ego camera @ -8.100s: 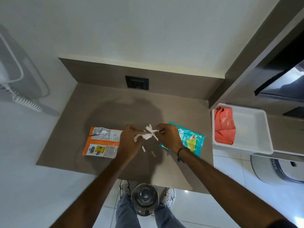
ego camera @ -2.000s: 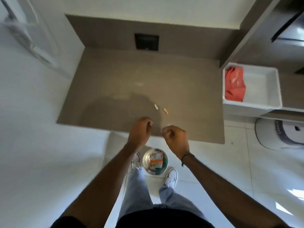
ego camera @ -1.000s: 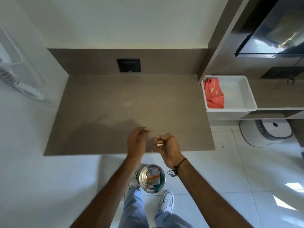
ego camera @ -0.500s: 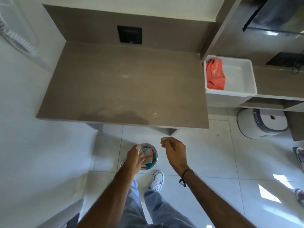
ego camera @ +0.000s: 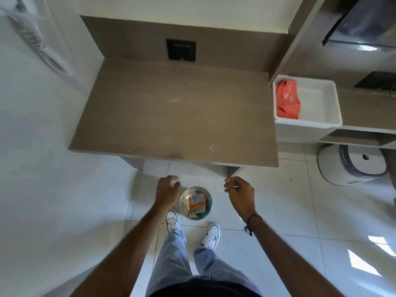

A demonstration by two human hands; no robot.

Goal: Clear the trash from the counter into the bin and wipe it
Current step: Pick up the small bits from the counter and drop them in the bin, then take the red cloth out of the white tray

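Note:
The brown counter (ego camera: 171, 108) carries no wrappers, only a small shiny smear (ego camera: 211, 147) near its front edge. Below it on the floor stands a round metal bin (ego camera: 184, 207), with an orange wrapper (ego camera: 198, 203) and other scraps inside. My left hand (ego camera: 167, 189) hovers just left of the bin, fingers loosely curled and holding nothing. My right hand (ego camera: 240, 191) hangs to the bin's right, also loosely curled with nothing clearly in it. An orange cloth (ego camera: 287, 99) lies in a white tray (ego camera: 317, 123) to the right of the counter.
My feet in white shoes (ego camera: 173, 221) stand right behind the bin on the tiled floor. A white round stool (ego camera: 351, 163) sits under the shelf at the right. A black socket plate (ego camera: 181, 49) is set in the counter's back wall. A wall phone with a coiled cord (ego camera: 40, 50) hangs at the left.
The wrappers and small scraps have gone from the counter into the bin. My left hand has drawn back from over the bin to its left, and both hands have spread apart.

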